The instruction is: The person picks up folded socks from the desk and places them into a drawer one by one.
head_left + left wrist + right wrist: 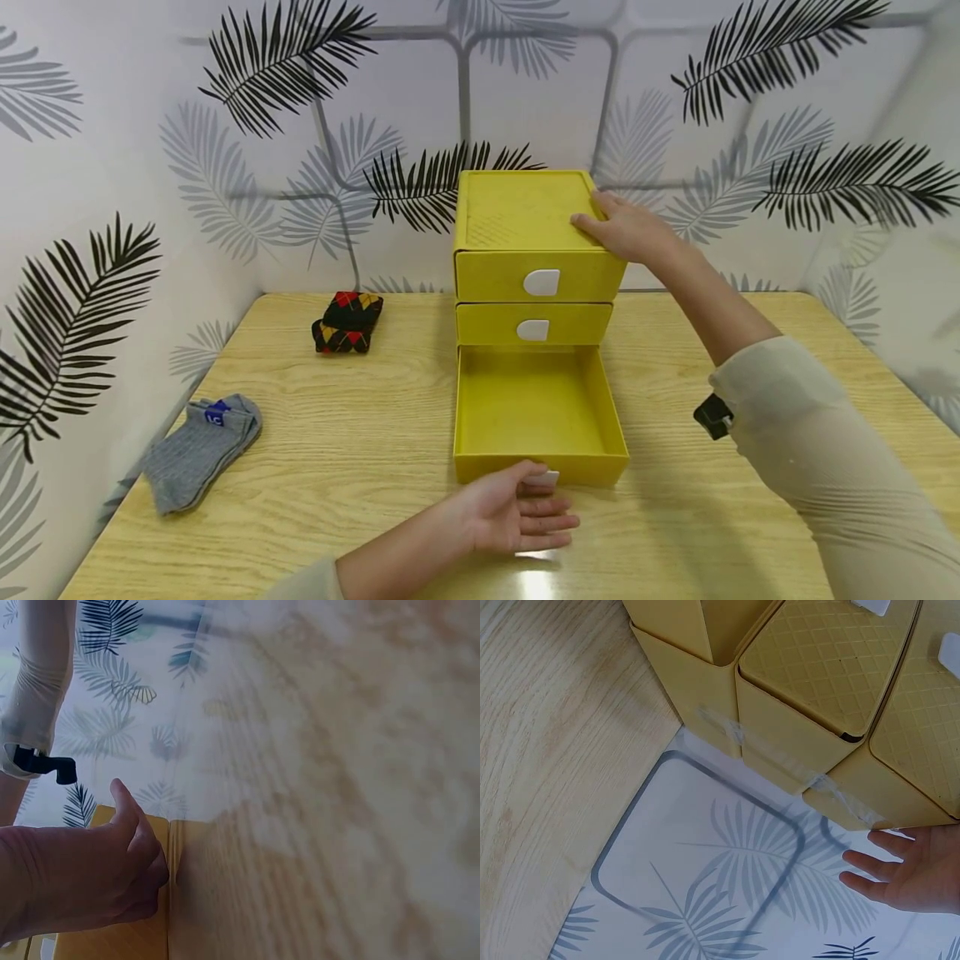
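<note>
A yellow three-drawer box (525, 212) stands in the middle of the wooden table, its two upper drawers pushed in. The bottom drawer (536, 408) is pulled out and has nothing inside. My left hand (517, 512) is at the front of that drawer, palm turned up, thumb by the white handle (543, 478) and fingers extended. Whether the thumb touches the handle I cannot tell. On the box's top right edge rests my right hand (633, 227), thumb on the top. In the right wrist view, that hand's fingers (870, 864) stretch out loosely beside the box.
Grey folded socks (202, 454) with a blue label lie at the table's left edge. Black argyle socks (348, 322), folded, are farther back, left of the box. Leaf-patterned wall covering (405, 100) surrounds the table (360, 433) at the back and sides.
</note>
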Demonstrator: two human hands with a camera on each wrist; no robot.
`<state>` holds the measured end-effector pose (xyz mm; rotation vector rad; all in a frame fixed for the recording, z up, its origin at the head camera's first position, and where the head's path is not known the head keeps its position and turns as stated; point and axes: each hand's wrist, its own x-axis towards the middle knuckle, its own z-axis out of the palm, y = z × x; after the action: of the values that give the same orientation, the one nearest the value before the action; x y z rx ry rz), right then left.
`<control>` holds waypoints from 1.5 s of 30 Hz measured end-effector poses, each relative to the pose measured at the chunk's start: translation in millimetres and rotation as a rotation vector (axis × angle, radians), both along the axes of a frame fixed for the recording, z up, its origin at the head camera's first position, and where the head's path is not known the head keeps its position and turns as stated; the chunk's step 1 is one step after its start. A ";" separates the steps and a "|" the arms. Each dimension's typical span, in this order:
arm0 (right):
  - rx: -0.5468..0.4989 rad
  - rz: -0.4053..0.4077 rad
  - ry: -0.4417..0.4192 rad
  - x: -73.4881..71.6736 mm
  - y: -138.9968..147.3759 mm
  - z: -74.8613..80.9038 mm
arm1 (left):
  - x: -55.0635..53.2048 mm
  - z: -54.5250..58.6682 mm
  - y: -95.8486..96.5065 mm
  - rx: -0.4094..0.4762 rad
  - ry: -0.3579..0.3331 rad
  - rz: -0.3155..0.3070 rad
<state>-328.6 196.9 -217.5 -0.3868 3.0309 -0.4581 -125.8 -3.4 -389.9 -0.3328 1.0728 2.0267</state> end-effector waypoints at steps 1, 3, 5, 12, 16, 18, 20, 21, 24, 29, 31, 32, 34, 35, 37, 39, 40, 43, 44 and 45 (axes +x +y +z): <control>0.002 0.000 0.000 -0.4 0.1 -0.1 | 1.1 -0.2 -0.1 0.001 -0.002 -0.005; 0.004 0.001 0.000 -0.9 0.2 -0.2 | 2.8 -1.1 -0.3 0.003 -0.005 -0.017; 0.007 0.001 0.000 -1.4 0.3 -0.3 | 4.1 -1.8 -0.3 0.006 -0.005 -0.026; 0.005 -0.005 -0.010 -2.8 0.5 -0.3 | 5.6 -1.3 -1.9 0.031 -0.009 -0.062; 0.000 -0.007 -0.021 -1.6 0.3 0.1 | 5.8 6.5 -5.2 0.060 0.022 -0.152; 0.000 -0.007 -0.024 -1.1 0.1 0.2 | 4.6 14.3 -8.5 0.077 0.076 -0.206; 0.004 -0.005 -0.023 -0.8 -0.2 0.5 | 1.7 23.9 -13.0 0.097 0.142 -0.255; 0.007 -0.004 -0.023 -1.0 -0.4 0.6 | -0.1 29.3 -16.2 0.105 0.171 -0.280; 0.007 0.001 -0.021 -1.1 -0.9 0.9 | -7.5 45.7 -27.4 0.132 0.239 -0.318; -0.003 0.002 -0.022 -0.5 -0.8 1.1 | -31.3 72.1 -54.1 0.144 0.268 -0.220; -0.003 0.001 -0.023 -0.6 -1.0 1.2 | -45.8 79.6 -68.2 0.141 0.279 -0.147; -0.002 0.002 -0.021 -0.7 -1.3 1.3 | -54.1 82.5 -76.6 0.144 0.285 -0.114; -0.001 0.005 -0.015 -0.8 -1.7 1.6 | -71.7 86.5 -93.9 0.143 0.275 -0.020; 0.000 0.006 -0.013 -0.8 -2.0 1.7 | -80.6 87.8 -102.7 0.139 0.266 0.037; 0.000 0.008 -0.012 -0.7 -2.6 1.8 | -98.5 89.0 -121.2 0.122 0.256 0.151; -0.003 0.012 -0.011 -0.7 -3.2 1.8 | -115.1 89.6 -138.1 0.083 0.245 0.266; -0.005 0.014 -0.012 -0.8 -3.3 1.7 | -123.2 89.2 -145.9 0.044 0.256 0.314; -0.011 0.020 -0.011 -0.3 -3.0 1.6 | -145.6 84.5 -163.9 -0.204 0.377 0.425; -0.014 0.022 -0.010 -0.3 -2.6 1.5 | -152.1 81.4 -168.6 -0.311 0.430 0.454; -0.016 0.024 -0.009 -0.1 -2.4 1.2 | -158.6 77.2 -173.3 -0.438 0.492 0.477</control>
<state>-328.6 194.5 -216.3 -0.4207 3.0124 -0.4822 -284.4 -176.6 -312.7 -0.3436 1.9027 2.3417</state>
